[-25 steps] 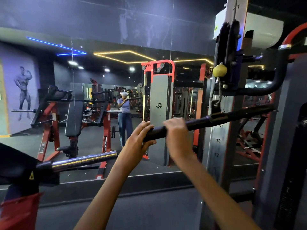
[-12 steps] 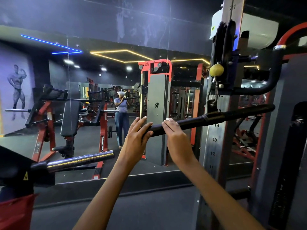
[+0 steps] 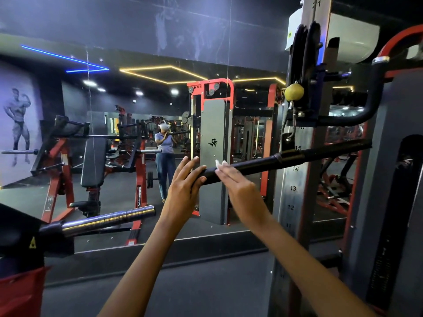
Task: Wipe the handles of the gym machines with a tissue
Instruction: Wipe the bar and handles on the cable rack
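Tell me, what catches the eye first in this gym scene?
Two bare arms reach up in the middle: the left hand wraps the end of a black cable-machine bar, while the right hand presses a white tissue against it. Behind, a wall mirror shows glowing blue and yellow ceiling lines; a chrome bar sleeve juts in at lower left.
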A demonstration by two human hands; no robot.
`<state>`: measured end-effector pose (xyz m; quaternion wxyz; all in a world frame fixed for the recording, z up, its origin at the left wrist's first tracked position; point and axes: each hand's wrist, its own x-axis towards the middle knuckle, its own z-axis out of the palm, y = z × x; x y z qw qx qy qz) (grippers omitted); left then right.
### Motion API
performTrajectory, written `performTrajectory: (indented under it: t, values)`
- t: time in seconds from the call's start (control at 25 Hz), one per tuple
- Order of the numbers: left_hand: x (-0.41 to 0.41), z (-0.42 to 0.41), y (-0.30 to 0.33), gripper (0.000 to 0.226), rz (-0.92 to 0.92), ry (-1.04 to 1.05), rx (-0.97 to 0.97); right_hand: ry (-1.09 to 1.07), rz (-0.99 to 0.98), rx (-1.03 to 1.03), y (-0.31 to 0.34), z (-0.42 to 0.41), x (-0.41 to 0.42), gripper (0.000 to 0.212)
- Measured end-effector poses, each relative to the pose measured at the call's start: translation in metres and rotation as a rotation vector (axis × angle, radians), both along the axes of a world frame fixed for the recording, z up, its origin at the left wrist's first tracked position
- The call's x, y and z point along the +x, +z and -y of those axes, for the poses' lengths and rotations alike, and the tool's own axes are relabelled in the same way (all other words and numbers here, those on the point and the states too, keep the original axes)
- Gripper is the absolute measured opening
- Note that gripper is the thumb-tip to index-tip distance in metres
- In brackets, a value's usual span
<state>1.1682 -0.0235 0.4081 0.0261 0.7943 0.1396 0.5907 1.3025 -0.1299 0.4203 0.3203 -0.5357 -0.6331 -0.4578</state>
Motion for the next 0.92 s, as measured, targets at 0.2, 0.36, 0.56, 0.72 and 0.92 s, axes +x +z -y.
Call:
performTrajectory:
  t: [0.2, 0.36, 0.56, 0.72, 0.92]
  values:
    - [-0.005, 0.005, 0.002, 0.041, -0.034, -0.031, -0.056, -0.237, -0.556, 0.197, 0.023, 0.027, 0.073, 0.035]
    - [0.002, 0.005, -0.004, 0.035, 0.014, -0.004, -0.049, -0.038, -0.309, 0.111, 0.005, -0.007, -0.018, 0.033]
    - [0.001, 0.001, -0.007, 0.036, -0.003, -0.009, -0.077, -0.118, -0.141, 0.104, 0.004, 0.008, 0.032, 0.036]
    - [0.004, 0.005, -0.010, 0.048, 0.005, -0.023, -0.086, -0.295, -0.619, 0.300, 0.015, 0.030, 0.061, 0.030]
    - [0.006, 0.002, -0.009, 0.035, 0.075, 0.006, -0.040, -0.030, -0.055, 0.077, 0.001, -0.009, -0.022, 0.033]
